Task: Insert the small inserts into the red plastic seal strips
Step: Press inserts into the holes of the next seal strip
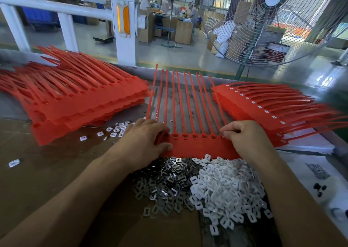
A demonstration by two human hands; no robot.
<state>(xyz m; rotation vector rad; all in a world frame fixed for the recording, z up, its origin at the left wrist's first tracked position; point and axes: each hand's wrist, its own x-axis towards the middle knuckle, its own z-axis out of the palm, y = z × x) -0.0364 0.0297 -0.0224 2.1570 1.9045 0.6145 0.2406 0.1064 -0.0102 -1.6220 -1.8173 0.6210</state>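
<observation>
We hold the red seal strip sheet (197,145) flat on the table (47,171), betw. both grips. Left hand (145,143) grips its edge; right hand (244,135) pinches by an end slot, maybe w/ an insert, can't tell. A crooked push could jam it. Insert piles (197,186) sit just below.

At the centre of the frame a red seal strip sheet (197,145) lies flat, its thin tails fanning toward the top. The left hand (145,143) grips its left end with curled fingers; the right hand (246,133) pinches at its right end. Just below lie a pile of grey metal inserts (165,182) and a pile of white inserts (226,186), touching. Red stacks sit at left (75,99) and right (263,107). A large fan (273,20) fills the upper right.
</observation>
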